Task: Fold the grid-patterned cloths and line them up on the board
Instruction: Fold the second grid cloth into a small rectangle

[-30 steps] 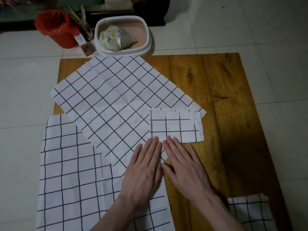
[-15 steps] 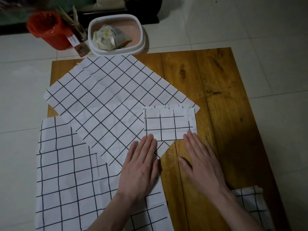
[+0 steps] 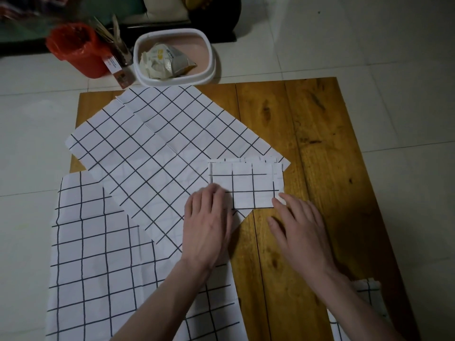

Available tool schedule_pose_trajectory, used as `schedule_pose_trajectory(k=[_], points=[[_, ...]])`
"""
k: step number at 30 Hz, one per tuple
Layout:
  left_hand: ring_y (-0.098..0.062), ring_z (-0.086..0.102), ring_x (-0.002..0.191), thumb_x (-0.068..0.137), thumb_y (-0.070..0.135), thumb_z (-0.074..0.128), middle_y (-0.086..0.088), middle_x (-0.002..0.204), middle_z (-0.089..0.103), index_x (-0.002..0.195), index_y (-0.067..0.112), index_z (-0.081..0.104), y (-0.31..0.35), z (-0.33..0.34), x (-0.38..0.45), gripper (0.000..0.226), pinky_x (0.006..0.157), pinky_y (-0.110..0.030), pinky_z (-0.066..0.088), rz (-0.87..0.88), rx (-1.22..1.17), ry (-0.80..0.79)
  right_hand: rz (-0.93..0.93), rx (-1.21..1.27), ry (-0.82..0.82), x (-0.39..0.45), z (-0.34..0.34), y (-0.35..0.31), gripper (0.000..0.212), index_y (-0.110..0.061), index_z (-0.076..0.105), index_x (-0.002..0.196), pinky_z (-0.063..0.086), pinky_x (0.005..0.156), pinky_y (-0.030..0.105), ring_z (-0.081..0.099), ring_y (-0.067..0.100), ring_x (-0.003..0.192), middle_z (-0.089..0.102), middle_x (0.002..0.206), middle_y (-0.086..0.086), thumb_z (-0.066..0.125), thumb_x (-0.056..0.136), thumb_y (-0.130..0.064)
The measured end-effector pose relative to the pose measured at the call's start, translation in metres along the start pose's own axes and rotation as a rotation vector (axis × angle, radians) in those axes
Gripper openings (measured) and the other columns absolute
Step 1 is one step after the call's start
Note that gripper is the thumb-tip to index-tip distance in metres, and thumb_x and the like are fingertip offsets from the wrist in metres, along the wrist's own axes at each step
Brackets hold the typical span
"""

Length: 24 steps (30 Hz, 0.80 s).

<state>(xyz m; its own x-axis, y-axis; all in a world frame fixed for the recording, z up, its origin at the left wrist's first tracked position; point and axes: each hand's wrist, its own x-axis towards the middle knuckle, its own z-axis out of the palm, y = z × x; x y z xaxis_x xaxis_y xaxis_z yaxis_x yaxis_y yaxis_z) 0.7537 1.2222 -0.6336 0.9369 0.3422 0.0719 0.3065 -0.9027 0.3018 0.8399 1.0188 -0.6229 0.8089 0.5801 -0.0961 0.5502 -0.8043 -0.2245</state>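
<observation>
Item, nearest edge: a folded grid cloth is lying at the right near corner of the wooden board, partly hidden by the right forearm. Item, left near: a large-grid cloth is lying spread flat, hanging off the board's left edge onto the tiled floor. Item, centre: the left hand is resting palm down with its fingers curling over the lower left corner of the small folded cloth, seemingly pinching it; the right hand is lying relaxed and released, its fingertips touching the same cloth's lower right corner. This small folded cloth is sitting on the right corner of a diagonal small-grid cloth, itself unfolded on the board. Handling, as judged: the cloths are looking light, thin and limp, holding creases yet sliding readily on one another and on the wood; the folded packet is best being taken by its two near corners or edges, with the layers pinched together so that the stack is not fanning open. Change: against the frame half a second before, the left hand is now reaching farther forward onto the packet's corner, and the right hand is reaching up to the right corner rather than lying flat on the board below it. Item, far: a red bin and a white tub holding crumpled packaging are standing on the floor beyond the board.
</observation>
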Motion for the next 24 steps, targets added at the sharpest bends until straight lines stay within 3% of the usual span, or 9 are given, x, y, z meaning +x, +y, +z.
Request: schedule_pose_trajectory(k=[5, 8, 11, 16, 20, 24], points=[[-0.032, 0.039, 0.148, 0.104, 0.036, 0.045, -0.016, 0.161, 0.043, 0.15, 0.007, 0.048, -0.004, 0.009, 0.016, 0.054, 0.122, -0.049, 0.032, -0.046, 0.049, -0.043, -0.046, 0.004, 0.092, 0.024, -0.009, 0.001, 0.031, -0.016, 0.071, 0.112, 0.046, 0.105, 0.044, 0.056, 0.024, 0.12, 0.063, 0.126, 0.005, 0.05, 0.105, -0.037], [-0.032, 0.033, 0.153, 0.105, 0.036, 0.044, -0.016, 0.165, 0.037, 0.154, 0.008, 0.043, -0.007, 0.013, 0.013, 0.056, 0.125, -0.05, 0.028, -0.034, 0.077, -0.062, -0.061, 0.017, 0.095, 0.038, -0.014, 0.0, 0.021, -0.015, 0.069, 0.107, 0.049, 0.1, 0.043, 0.058, 0.023, 0.111, 0.062, 0.117, 0.002, 0.059, 0.099, -0.032], [-0.031, 0.029, 0.156, 0.107, 0.037, 0.04, -0.014, 0.169, 0.032, 0.157, 0.011, 0.039, -0.008, 0.015, 0.01, 0.057, 0.126, -0.052, 0.026, -0.041, 0.078, -0.068, -0.095, 0.08, 0.082, 0.056, -0.017, -0.005, 0.026, -0.019, 0.064, 0.119, 0.045, 0.101, 0.038, 0.055, 0.019, 0.114, 0.059, 0.121, -0.001, 0.061, 0.097, -0.032], [-0.031, 0.029, 0.156, 0.107, 0.035, 0.045, -0.014, 0.168, 0.033, 0.156, 0.012, 0.042, -0.01, 0.011, 0.011, 0.055, 0.125, -0.053, 0.027, -0.018, 0.074, -0.063, -0.181, 0.085, -0.017, 0.096, -0.02, -0.02, 0.06, -0.02, 0.047, 0.148, 0.034, 0.114, 0.038, 0.045, 0.02, 0.136, 0.052, 0.146, -0.002, 0.068, 0.094, -0.034], [-0.033, 0.035, 0.142, 0.099, 0.027, 0.062, -0.015, 0.157, 0.038, 0.154, 0.011, 0.045, -0.008, 0.006, 0.014, 0.06, 0.118, -0.053, 0.038, -0.013, 0.083, 0.006, -0.14, 0.057, -0.096, 0.114, -0.025, -0.03, 0.069, -0.02, 0.042, 0.153, 0.033, 0.115, 0.04, 0.048, 0.024, 0.132, 0.053, 0.144, 0.0, 0.071, 0.093, -0.037], [-0.035, 0.044, 0.123, 0.096, 0.021, 0.067, -0.014, 0.138, 0.042, 0.158, 0.014, 0.039, -0.008, 0.005, 0.011, 0.068, 0.107, -0.049, 0.044, -0.054, 0.077, 0.032, -0.053, 0.065, -0.148, 0.12, -0.029, -0.036, 0.065, -0.025, 0.044, 0.148, 0.031, 0.115, 0.038, 0.047, 0.024, 0.129, 0.054, 0.137, 0.0, 0.072, 0.091, -0.039]])
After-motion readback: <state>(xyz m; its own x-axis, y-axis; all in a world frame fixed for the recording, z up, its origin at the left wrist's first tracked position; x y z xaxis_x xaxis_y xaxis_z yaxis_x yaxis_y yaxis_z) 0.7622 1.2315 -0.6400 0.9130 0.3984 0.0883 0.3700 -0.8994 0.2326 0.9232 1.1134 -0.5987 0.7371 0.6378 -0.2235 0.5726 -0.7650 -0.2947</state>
